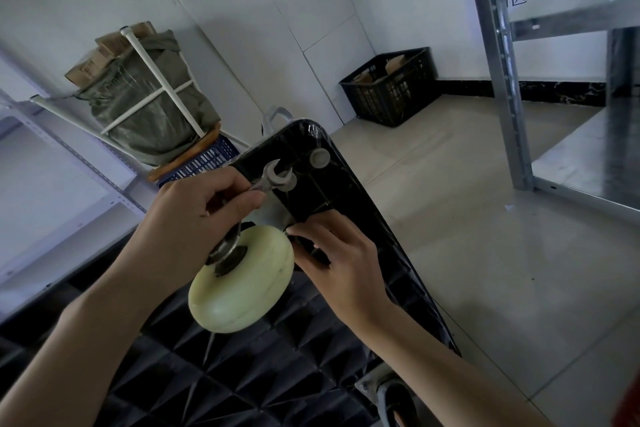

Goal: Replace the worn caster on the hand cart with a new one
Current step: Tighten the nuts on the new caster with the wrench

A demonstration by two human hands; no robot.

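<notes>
The cart [346, 218] stands tipped on edge, its ribbed underside facing left so the fixings can be reached. The left hand [194, 215] has its grip clamped on a wrench [273, 178] near the far corner. The right hand [332, 253] pinches at the mount of the cream caster [242, 281], probably steadying it.

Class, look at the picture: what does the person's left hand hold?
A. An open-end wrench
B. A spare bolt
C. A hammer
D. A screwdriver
A: the left hand grips the handle of an open-end wrench, whose forked head shows above the fingers, near the pale caster wheel on the upturned black cart base.
</notes>
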